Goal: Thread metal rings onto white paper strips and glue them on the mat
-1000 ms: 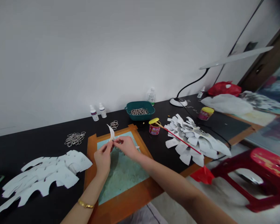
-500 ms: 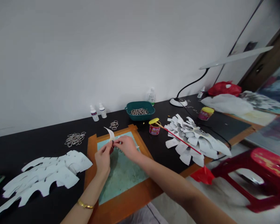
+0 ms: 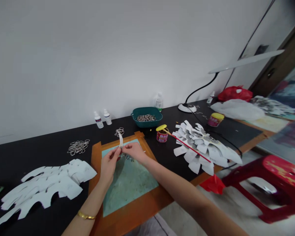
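Note:
A narrow white curved strip (image 3: 121, 140) stands up from the fingers of my left hand (image 3: 110, 162), which pinches its lower end. My right hand (image 3: 135, 151) is closed against the left fingertips at that same end. What exactly sits between the right fingers is too small and covered to name. Several small metal pieces (image 3: 128, 157) show just below my right fingers. Both hands are above a green sheet (image 3: 130, 186) on a board edged with brown tape (image 3: 153, 203).
White scalloped cut pieces lie in a stack (image 3: 46, 183) on the left and a pile (image 3: 206, 147) on the right. Metal rings fill a green basin (image 3: 147, 124); more rings (image 3: 78, 147) lie loose. A red stick (image 3: 189, 147) leans from a small tub (image 3: 162, 136). A lamp (image 3: 187, 108) stands behind.
The white strip has turned more upright; its tip pointed further left before. My hands stay together at its lower end, with small finger shifts. The whole view has moved slightly.

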The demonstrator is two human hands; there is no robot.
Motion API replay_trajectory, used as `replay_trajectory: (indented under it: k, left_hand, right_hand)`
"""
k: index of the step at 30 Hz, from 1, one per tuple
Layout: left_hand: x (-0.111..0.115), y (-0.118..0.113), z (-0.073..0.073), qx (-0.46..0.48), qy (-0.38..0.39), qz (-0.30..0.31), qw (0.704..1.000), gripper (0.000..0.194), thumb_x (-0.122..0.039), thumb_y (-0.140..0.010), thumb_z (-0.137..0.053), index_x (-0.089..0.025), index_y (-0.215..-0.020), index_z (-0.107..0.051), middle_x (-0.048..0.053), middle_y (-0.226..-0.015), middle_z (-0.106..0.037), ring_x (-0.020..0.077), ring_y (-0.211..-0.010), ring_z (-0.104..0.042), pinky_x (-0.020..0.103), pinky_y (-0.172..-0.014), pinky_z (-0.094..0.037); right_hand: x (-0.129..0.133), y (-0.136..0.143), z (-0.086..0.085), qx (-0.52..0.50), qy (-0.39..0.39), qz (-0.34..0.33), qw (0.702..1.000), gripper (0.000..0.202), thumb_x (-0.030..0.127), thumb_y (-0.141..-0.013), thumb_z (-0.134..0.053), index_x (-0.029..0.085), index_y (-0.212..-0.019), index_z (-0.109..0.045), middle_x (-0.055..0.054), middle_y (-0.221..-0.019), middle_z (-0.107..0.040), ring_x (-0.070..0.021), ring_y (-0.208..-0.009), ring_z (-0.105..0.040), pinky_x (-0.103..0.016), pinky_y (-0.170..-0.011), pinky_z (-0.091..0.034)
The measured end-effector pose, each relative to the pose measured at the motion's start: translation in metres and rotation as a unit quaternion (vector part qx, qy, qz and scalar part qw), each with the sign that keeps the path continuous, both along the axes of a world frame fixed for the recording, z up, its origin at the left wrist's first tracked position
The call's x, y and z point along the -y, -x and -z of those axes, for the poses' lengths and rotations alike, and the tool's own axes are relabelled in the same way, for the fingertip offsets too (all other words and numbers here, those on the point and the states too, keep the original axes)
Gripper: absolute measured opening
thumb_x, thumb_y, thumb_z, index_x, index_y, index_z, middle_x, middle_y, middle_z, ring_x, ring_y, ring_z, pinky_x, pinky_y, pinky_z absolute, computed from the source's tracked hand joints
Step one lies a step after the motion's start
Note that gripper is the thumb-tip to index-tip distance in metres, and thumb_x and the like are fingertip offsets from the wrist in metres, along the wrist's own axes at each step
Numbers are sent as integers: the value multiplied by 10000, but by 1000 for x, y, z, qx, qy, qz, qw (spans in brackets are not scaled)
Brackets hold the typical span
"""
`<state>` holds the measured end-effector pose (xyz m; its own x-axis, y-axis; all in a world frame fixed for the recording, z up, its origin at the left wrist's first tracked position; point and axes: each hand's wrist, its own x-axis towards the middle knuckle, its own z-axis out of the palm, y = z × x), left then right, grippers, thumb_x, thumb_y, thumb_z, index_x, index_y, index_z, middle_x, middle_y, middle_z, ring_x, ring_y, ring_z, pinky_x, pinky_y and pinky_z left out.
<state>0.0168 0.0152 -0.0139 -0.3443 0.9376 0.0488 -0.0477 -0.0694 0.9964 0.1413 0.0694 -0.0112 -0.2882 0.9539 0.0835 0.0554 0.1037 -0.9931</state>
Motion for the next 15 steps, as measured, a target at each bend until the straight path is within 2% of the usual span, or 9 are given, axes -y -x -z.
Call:
replay_trajectory:
  k: [3,7,9,13,15]
  left_hand:
    - [-3,5,-2,0,-1,43,999,568,-498,-561,-826,-162,-1010,-733,85,-957,-747,212,-858,-663,329,-820,-508]
    - [-9,13,0,-51,-17,63,997,424,-531,-609,-781,-150,-789,-732,56,-745,-713,182,-705,-631,298,-725,-506]
    - [-13,22,0,-32,-18,40,999,417,-529,-582,-792,-148,-729,-709,39,-680,-680,165,-653,-608,284,-681,-501]
    - [-19,39,-3,74,-13,-63,995,489,-521,-430,-846,-152,-696,-669,-7,-622,-627,136,-612,-583,294,-685,-518]
    - [-18,38,-5,85,-11,-63,994,480,-504,-438,-849,-147,-709,-677,-3,-644,-636,133,-630,-588,297,-705,-522]
  right_hand:
    - [0,0,1,1,-4,-4,1000,92,207,-684,-671,140,-621,-679,40,-544,-595,-64,-516,-487,-186,-542,-364]
    - [1,-3,-7,10,-4,-28,1000,73,190,-652,-679,134,-605,-681,42,-517,-580,-65,-503,-483,-183,-513,-344]
    - [-2,-13,-16,10,-16,-15,1000,73,193,-637,-687,129,-604,-680,36,-521,-585,-71,-509,-492,-181,-501,-347]
    - [-11,-35,-33,-5,-57,88,994,107,229,-666,-666,126,-675,-694,8,-583,-622,-86,-514,-507,-184,-469,-367]
    - [-10,-37,-34,-2,-51,105,993,147,260,-699,-655,122,-718,-704,-3,-603,-631,-87,-479,-489,-188,-426,-358]
